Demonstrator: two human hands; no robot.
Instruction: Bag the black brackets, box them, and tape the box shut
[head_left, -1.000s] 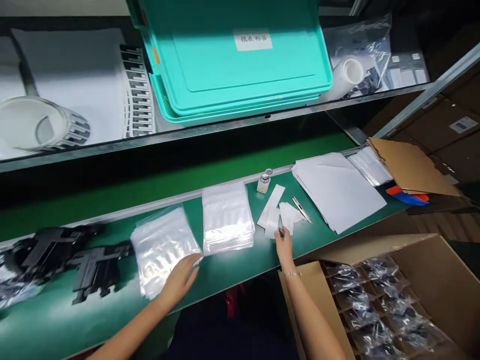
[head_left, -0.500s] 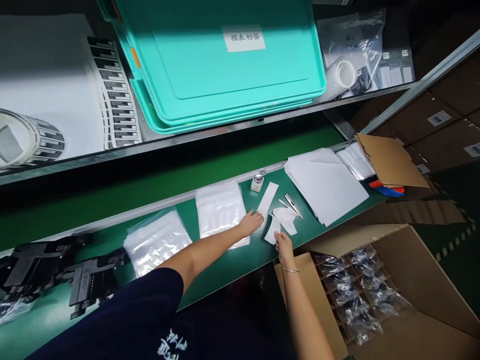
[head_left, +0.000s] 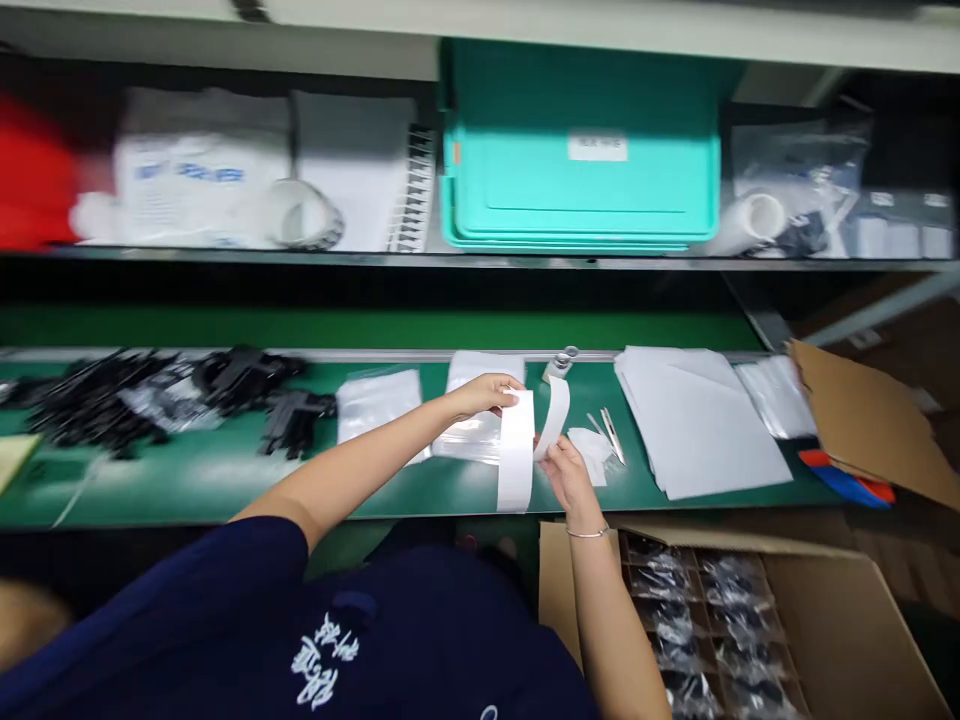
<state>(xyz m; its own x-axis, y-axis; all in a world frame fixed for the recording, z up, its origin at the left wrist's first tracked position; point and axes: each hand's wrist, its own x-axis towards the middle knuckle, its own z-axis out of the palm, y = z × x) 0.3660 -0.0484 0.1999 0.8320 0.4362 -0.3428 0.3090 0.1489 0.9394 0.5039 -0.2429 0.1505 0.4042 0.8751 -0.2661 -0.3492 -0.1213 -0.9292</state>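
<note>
Head view: left hand (head_left: 480, 393) pinching top of white paper strip (head_left: 516, 455), long axis hanging vertical above desk (head_left: 225, 480) front edge; right hand (head_left: 566, 475) just right, nearer, pinching a curling second strip (head_left: 556, 412).

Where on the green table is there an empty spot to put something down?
Bare green table lies along the near edge, in front of the black parts and the clear bags. It is crowded around the left hand and right hand holding the white strip, beside the tweezers and white sheets.
</note>
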